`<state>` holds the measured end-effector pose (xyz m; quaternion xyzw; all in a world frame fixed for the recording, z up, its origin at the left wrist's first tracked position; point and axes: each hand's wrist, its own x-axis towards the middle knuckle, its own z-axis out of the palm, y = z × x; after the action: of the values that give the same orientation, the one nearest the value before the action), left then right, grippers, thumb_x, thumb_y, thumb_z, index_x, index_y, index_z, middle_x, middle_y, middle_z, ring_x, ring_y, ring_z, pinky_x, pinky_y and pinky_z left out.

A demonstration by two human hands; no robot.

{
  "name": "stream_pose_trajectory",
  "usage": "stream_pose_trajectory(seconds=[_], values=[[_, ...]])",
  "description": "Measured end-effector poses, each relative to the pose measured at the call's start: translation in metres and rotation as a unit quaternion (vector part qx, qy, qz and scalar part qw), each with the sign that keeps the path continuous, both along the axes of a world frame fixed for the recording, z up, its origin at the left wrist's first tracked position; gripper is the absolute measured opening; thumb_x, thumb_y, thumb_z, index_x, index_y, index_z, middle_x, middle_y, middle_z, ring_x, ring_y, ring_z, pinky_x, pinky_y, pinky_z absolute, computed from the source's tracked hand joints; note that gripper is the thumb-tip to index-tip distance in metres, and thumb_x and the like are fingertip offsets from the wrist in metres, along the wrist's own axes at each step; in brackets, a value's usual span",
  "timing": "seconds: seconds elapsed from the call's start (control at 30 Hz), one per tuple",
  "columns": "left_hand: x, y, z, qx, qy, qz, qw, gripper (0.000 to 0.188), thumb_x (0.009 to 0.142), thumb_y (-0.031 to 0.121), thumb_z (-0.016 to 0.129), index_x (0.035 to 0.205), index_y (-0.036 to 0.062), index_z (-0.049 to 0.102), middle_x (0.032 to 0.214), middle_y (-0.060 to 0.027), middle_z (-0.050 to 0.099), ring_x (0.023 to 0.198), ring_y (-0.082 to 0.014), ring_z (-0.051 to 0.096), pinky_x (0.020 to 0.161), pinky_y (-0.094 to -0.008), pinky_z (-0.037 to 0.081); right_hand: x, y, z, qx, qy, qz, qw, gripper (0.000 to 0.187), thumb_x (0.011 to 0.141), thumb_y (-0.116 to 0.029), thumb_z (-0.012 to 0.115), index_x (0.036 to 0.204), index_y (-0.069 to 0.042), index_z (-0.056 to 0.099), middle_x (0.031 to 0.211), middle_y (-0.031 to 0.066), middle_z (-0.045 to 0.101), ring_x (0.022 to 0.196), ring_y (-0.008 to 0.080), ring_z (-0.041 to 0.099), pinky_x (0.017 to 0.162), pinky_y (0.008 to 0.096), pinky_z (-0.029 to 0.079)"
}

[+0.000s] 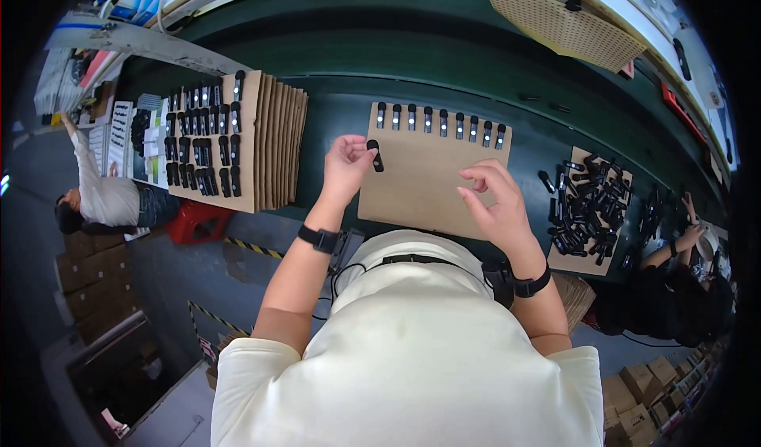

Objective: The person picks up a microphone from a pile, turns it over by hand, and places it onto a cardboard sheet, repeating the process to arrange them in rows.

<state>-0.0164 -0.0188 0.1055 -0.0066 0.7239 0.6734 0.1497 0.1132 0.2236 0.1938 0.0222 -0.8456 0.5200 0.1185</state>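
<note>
Brown cardboard sheet (428, 181) lies on the green bench (333, 59), with a row of small black clips (440, 120) along its far edge. Left hand (346, 166) pinches one black clip (374, 154) between thumb and fingertips above the sheet's left part. Right hand (495, 201) hovers over the sheet, fingers curled, apparently empty. Loose black clips (587, 205) are heaped on a second card to the right.

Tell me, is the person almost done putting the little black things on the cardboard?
Not nearly. One row of eight black pieces stands along the far edge of the cardboard sheet. The left hand holds another black piece over the sheet; the right hand rests on it. Most of the sheet is bare, and a loose pile of pieces waits at the right. A filled sheet lies at the left.
</note>
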Motion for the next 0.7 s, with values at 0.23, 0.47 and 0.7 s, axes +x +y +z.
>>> stream_pose_trajectory(seconds=[0.23, 0.47, 0.7], values=[[-0.040, 0.009, -0.086, -0.150, -0.038, -0.014, 0.988, 0.017, 0.084, 0.002, 0.069, 0.099, -0.0013, 0.063, 0.088, -0.0073, 0.068, 0.078, -0.0128, 0.065, 0.070, -0.0259, 0.053, -0.012, 0.016, -0.015, -0.003, -0.048, -0.016, 0.999, 0.022, 0.081, 0.003, 0.068, 0.101, -0.002, 0.063, 0.093, 0.0080, 0.059, 0.071, 0.0166, 0.054, 0.067, 0.0275, 0.046], [-0.055, 0.009, -0.132, -0.245, -0.057, 0.021, 0.968, 0.014, 0.081, 0.002, 0.071, 0.094, -0.0014, 0.068, 0.084, -0.0053, 0.068, 0.074, -0.0126, 0.064, 0.069, -0.0264, 0.053, -0.027, 0.020, -0.023, 0.003, -0.071, -0.018, 0.997, 0.019, 0.081, 0.003, 0.067, 0.099, -0.002, 0.063, 0.091, 0.0081, 0.060, 0.071, 0.0168, 0.056, 0.066, 0.0276, 0.047], [-0.055, 0.014, -0.136, -0.269, -0.043, 0.015, 0.962, 0.018, 0.078, 0.007, 0.073, 0.093, -0.0014, 0.069, 0.084, -0.0091, 0.071, 0.075, -0.0177, 0.067, 0.071, -0.0299, 0.054, -0.031, 0.023, -0.029, 0.011, -0.089, -0.028, 0.996, 0.017, 0.082, 0.001, 0.067, 0.098, -0.002, 0.064, 0.090, 0.0087, 0.061, 0.070, 0.0186, 0.058, 0.066, 0.0290, 0.049]])
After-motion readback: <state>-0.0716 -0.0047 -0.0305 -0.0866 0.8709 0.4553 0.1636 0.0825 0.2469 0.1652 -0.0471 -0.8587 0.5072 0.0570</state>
